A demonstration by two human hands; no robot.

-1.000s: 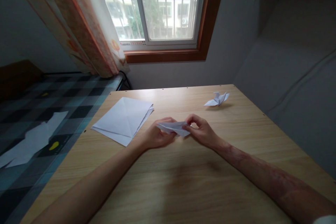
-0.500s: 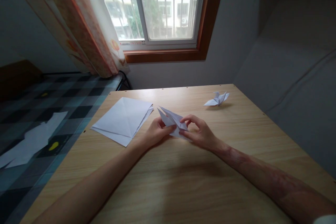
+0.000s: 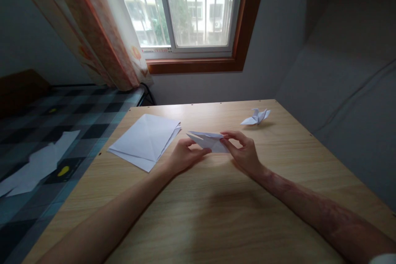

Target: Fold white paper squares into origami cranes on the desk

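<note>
Both my hands hold a small folded piece of white paper (image 3: 208,140) just above the wooden table (image 3: 216,210). My left hand (image 3: 185,156) pinches its near left side. My right hand (image 3: 243,150) grips its right end with thumb and fingers closed. The paper lies nearly flat, with pointed flaps toward the left. A stack of white sheets (image 3: 145,141), creased along the diagonals, lies to the left of my hands. A finished white paper crane (image 3: 256,117) stands at the far right of the table.
The table's far edge meets the wall under a window (image 3: 185,8) with a patterned curtain (image 3: 105,33). A bed with a checked cover (image 3: 46,132) runs along the left, with loose white paper (image 3: 37,167) on it. A grey wall stands on the right.
The folded paper, tilted up half a second ago, has been turned and laid flatter. My right hand has shifted to its right end, slightly farther from me.
</note>
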